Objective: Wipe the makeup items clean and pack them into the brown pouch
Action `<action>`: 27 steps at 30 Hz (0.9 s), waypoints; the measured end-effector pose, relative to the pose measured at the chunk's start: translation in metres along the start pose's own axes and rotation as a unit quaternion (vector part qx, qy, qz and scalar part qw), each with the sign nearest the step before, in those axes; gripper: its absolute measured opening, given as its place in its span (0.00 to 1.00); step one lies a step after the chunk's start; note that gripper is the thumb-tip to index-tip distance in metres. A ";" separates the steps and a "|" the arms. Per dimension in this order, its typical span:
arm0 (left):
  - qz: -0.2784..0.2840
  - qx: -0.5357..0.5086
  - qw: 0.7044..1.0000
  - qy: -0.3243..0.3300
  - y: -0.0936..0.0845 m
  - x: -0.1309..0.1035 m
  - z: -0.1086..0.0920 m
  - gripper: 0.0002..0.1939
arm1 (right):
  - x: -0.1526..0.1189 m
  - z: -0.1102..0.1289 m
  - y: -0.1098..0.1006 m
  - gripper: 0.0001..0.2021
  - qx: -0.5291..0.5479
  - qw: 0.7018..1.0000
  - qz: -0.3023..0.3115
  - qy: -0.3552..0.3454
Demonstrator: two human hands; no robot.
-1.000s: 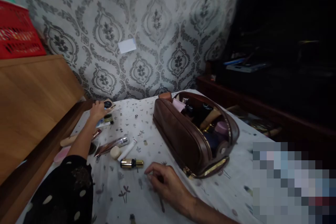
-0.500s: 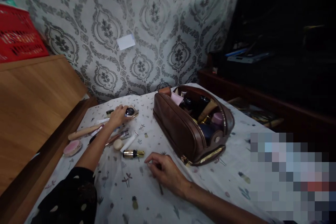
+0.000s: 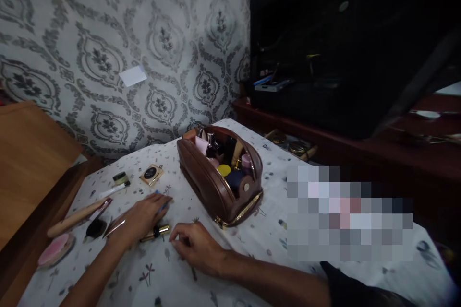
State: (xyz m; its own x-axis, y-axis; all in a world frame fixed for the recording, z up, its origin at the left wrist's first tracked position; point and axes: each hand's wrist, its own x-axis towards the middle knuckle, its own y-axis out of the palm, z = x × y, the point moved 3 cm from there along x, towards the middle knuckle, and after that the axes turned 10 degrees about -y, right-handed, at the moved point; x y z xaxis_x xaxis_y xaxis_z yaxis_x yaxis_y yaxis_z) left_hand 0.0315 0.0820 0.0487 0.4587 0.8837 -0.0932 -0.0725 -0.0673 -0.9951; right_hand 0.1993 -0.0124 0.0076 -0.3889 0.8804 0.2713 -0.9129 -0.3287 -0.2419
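Observation:
My left hand (image 3: 139,216) reaches low over the cloth, its fingers closed around a small blue item (image 3: 163,207) that shows only in part. Under and beside its palm lies a black-and-gold cosmetic bottle (image 3: 155,232), partly covered. Close to the bottle's gold cap rests my right hand (image 3: 198,244), fingers loosely curled, with nothing visible in them. A brown makeup bag (image 3: 205,180) stands unzipped beyond both hands, filled with cosmetics. A gold compact (image 3: 151,174) lies between the bag and a small dark-lidded jar (image 3: 120,178).
Left on the cloth (image 3: 144,276) lie a wooden-handled item (image 3: 77,216), a round pink compact (image 3: 55,249) and a dark round brush head (image 3: 96,228). A wooden panel (image 3: 36,148) borders the left side. Dark red furniture (image 3: 324,148) with a large black screen (image 3: 309,62) borders the right.
My left hand has left the gold compact and come back toward me, now holding the blue item. The view has turned right. My right hand stays near the bottle.

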 end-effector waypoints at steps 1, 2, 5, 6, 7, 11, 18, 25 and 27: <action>0.001 0.013 1.000 -0.019 0.001 -0.004 0.005 0.16 | 0.000 0.000 0.000 0.12 -0.003 1.000 0.000 0.000; 0.006 0.025 0.999 -0.041 0.002 -0.006 0.011 0.15 | 0.000 0.000 0.000 0.12 -0.006 1.000 -0.001 0.000; 0.035 0.050 0.993 -0.099 -0.002 -0.010 0.021 0.12 | 0.001 0.001 -0.001 0.12 -0.017 1.000 0.002 0.003; 0.039 0.049 0.992 -0.110 -0.005 -0.009 0.022 0.11 | 0.001 0.002 -0.001 0.12 -0.021 1.000 0.002 0.004; 0.038 0.043 0.991 -0.119 -0.008 -0.007 0.022 0.11 | 0.001 0.002 -0.001 0.12 -0.025 1.000 0.001 0.003; -0.035 -0.015 0.987 -0.159 -0.021 0.011 0.025 0.14 | 0.001 0.002 0.000 0.12 -0.039 0.999 -0.002 -0.002; -0.125 0.032 0.953 -0.276 -0.039 0.070 0.063 0.25 | 0.002 0.003 -0.001 0.12 -0.066 0.998 0.011 -0.008; -0.055 0.024 0.942 -0.329 -0.023 0.096 0.079 0.23 | 0.003 0.006 -0.002 0.13 -0.083 0.996 0.012 -0.017; -0.054 0.019 0.940 -0.336 -0.024 0.095 0.078 0.23 | 0.003 0.006 -0.002 0.13 -0.090 0.996 0.018 -0.020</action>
State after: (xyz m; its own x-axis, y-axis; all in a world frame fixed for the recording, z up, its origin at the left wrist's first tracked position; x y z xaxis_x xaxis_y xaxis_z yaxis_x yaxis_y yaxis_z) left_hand 0.0074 0.2035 0.0659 -0.1966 0.9784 0.0635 -0.0957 0.0453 -0.9944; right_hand 0.1988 -0.0108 0.0141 -0.4296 0.8533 0.2955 -0.8627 -0.2910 -0.4137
